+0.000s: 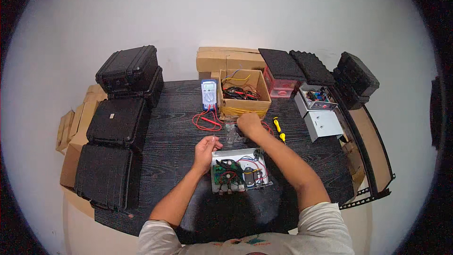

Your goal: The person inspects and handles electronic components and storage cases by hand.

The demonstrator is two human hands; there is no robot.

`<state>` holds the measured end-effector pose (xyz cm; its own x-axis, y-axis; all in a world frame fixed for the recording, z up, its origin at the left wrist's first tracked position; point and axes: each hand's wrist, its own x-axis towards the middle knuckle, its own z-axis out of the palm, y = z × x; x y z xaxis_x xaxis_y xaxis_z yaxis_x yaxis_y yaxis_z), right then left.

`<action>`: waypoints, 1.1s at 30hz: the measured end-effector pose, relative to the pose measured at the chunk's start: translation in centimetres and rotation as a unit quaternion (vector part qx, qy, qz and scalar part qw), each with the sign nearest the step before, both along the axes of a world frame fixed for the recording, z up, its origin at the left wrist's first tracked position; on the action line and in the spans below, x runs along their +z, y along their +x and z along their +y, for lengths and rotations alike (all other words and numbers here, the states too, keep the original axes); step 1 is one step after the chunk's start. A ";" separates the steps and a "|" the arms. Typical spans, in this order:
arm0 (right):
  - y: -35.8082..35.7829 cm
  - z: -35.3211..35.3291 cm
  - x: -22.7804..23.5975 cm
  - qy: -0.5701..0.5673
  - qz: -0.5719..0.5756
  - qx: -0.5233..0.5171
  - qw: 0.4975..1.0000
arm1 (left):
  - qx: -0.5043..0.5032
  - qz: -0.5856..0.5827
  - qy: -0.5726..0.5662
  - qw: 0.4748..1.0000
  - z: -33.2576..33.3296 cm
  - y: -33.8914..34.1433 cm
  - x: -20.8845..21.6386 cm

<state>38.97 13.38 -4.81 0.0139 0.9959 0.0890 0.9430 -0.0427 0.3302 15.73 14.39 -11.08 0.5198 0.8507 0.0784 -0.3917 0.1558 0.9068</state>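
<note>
In front of me lies an open white metal case (264,170) holding a green circuit board (221,174) and coloured wires. My left hand (205,153) is over its far left corner, fingers loosely bent and a little apart, with nothing visible in them. Farther out, my right hand (248,123) reaches down beside a clear plastic bag or tray (233,135), just before the cardboard box (245,113). Its fingers are bent together, and their tips are hidden, so what they pinch cannot be seen. Black and red cables (240,93) fill the box.
A multimeter (209,95) with red leads (207,122) stands left of the box. Yellow-and-black screwdrivers (279,128) lie to the right, before a second white case (315,100) and a white cover (323,125). Black hard cases (107,174) line the table's left side.
</note>
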 end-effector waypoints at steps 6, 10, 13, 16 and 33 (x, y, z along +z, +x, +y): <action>-0.4 0.0 0.6 -0.053 -0.015 0.002 0.998 | 0.000 0.003 0.004 1.000 0.0 0.0 0.1; 0.2 -0.4 1.7 -0.078 -0.023 0.033 0.996 | -0.005 0.003 -0.003 1.000 0.0 0.2 0.2; 0.7 -0.3 3.7 -0.099 0.091 0.054 0.989 | -0.007 -0.007 -0.004 1.000 0.3 -0.1 -0.3; 1.1 -0.8 5.4 -0.100 0.315 0.050 0.942 | -0.013 0.003 0.033 0.999 0.6 -0.3 -1.1; -2.9 -3.4 3.4 -0.155 0.744 0.106 0.641 | -0.019 0.090 0.168 0.981 -0.6 -0.1 -0.5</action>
<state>36.04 10.03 -1.39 -0.2858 0.9558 -0.0686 0.1983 -0.0110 -0.9801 15.64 13.79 -11.60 0.5814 0.7722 0.2561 -0.2204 -0.1535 0.9633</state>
